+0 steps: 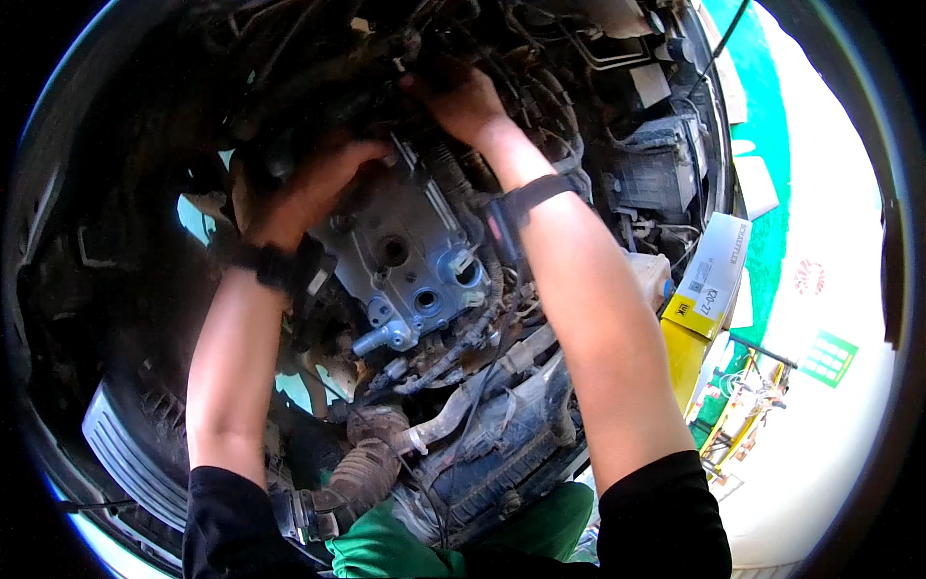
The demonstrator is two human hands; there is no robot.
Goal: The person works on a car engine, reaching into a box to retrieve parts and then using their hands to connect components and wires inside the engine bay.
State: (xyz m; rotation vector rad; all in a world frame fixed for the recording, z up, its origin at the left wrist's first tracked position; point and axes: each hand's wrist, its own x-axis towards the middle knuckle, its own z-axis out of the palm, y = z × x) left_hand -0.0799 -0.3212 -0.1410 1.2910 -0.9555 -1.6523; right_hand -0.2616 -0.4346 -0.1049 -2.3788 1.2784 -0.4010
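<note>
Metal engine cover (409, 276), round-holed, sits near left hand (307, 197) and right hand (467, 102), either grip impossible to tell

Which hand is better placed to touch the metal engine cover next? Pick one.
Left, probably: the left hand appears alongside the engine cover, while the right hand reaches beyond its far end.

2 forearms (231, 376) (603, 309), 2 wristbands (265, 265) (542, 196), 2 sleeves (231, 521) (666, 516), 1 engine cover (410, 217), 1 yellow-and-white box (702, 299)
</note>
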